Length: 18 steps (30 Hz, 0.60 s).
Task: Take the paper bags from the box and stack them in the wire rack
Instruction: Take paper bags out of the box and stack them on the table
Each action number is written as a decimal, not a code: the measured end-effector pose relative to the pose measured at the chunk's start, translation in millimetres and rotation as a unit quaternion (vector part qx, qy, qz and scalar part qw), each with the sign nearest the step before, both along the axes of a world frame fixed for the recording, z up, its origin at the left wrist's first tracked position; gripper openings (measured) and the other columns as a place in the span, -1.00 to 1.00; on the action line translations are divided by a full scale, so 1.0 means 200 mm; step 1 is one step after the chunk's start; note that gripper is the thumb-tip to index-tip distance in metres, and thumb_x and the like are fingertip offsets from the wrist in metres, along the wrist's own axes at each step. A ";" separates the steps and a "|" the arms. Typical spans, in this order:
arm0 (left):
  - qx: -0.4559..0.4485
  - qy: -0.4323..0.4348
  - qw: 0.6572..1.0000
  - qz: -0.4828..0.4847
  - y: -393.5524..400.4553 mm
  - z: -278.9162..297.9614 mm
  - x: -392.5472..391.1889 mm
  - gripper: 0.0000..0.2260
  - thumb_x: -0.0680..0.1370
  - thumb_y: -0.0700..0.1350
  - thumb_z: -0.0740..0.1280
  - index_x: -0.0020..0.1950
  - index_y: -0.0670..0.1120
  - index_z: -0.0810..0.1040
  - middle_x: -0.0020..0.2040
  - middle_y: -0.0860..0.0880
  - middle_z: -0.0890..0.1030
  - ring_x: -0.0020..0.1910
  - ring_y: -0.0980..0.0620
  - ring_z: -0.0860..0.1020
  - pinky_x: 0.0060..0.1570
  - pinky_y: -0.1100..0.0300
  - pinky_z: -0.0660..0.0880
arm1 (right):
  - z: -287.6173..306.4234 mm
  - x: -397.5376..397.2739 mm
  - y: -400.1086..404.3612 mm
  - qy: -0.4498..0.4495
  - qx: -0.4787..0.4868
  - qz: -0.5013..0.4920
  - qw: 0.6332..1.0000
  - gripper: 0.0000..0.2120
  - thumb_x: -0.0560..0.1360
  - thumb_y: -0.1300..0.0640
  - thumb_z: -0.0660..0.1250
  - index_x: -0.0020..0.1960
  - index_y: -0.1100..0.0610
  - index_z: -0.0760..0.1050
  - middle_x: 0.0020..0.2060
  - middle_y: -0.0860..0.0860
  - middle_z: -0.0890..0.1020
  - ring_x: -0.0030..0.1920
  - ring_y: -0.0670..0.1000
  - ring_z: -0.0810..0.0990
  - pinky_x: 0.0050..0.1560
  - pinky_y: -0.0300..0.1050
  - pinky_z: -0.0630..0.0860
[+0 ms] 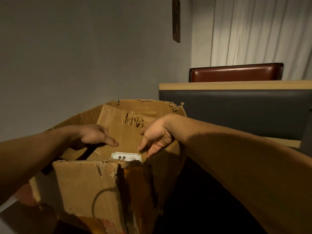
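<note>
Restaurant dining area, padded red booth seat, grey partition, white curtain

Box: corrugated cardboard, matt, creased, torn rough at rim & corner. Bags: brown kraft paper, matt, smooth, w/ twisted paper handles; one has a glossy-ish white label. Seat back: shiny red-brown leather-look. Curtain: pale cloth, pleated.

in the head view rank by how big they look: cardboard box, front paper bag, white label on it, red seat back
1. cardboard box, though nearest the camera
2. red seat back and front paper bag: similar, unranked; the bag is partly hidden
3. white label, also partly hidden
</note>
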<state>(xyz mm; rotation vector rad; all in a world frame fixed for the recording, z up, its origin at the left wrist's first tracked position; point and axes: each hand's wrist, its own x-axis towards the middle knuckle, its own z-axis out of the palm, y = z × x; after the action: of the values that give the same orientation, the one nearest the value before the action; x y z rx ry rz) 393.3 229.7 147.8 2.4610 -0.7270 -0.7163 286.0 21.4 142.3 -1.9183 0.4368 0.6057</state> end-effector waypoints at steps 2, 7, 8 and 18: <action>-0.026 0.059 0.997 -0.037 -0.01 0.00 -0.03 -0.22 -0.05 0.21 0.69 0.07 -0.10 0.67 0.01 -0.04 0.73 0.00 0.02 0.70 -0.03 0.18 0.60 | -0.01 0.00 -0.01 -0.011 0.002 0.000 1.000 -0.31 0.53 0.34 0.38 0.57 0.17 0.18 0.45 0.25 0.39 0.39 0.16 0.50 0.42 0.00 0.42; -0.018 0.094 0.994 -0.043 -0.01 0.08 -0.09 -0.29 0.15 0.10 0.67 0.20 -0.16 0.58 0.02 -0.10 0.73 -0.02 -0.06 0.71 -0.06 0.11 0.60 | -0.01 0.01 -0.02 -0.063 -0.005 -0.034 0.997 -0.42 0.53 0.35 0.37 0.48 0.16 0.26 0.33 0.28 0.51 0.23 0.21 0.62 0.26 0.14 0.56; 0.001 0.094 0.995 -0.044 -0.01 0.09 -0.12 -0.43 0.28 0.05 0.61 0.19 -0.14 0.57 -0.02 -0.06 0.74 -0.05 -0.02 0.72 -0.07 0.14 0.59 | -0.01 0.01 -0.02 -0.061 -0.009 -0.044 0.997 -0.47 0.53 0.35 0.37 0.45 0.18 0.29 0.30 0.28 0.54 0.23 0.22 0.62 0.26 0.14 0.56; 0.010 -0.014 0.999 -0.046 0.02 0.07 -0.20 -0.63 0.34 0.00 0.57 0.10 -0.04 0.64 0.03 0.04 0.71 0.11 0.03 0.63 0.21 0.12 0.50 | 0.01 -0.04 0.01 -0.034 -0.051 -0.062 0.996 -0.61 0.61 0.22 0.31 0.41 0.28 0.39 0.23 0.18 0.59 0.32 0.13 0.57 0.32 0.00 0.51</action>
<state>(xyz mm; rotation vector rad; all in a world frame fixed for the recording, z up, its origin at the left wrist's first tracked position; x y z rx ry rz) 352.3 233.6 162.1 2.4738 -0.8513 -0.7281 278.8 22.6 143.4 -1.9861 0.5488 0.4421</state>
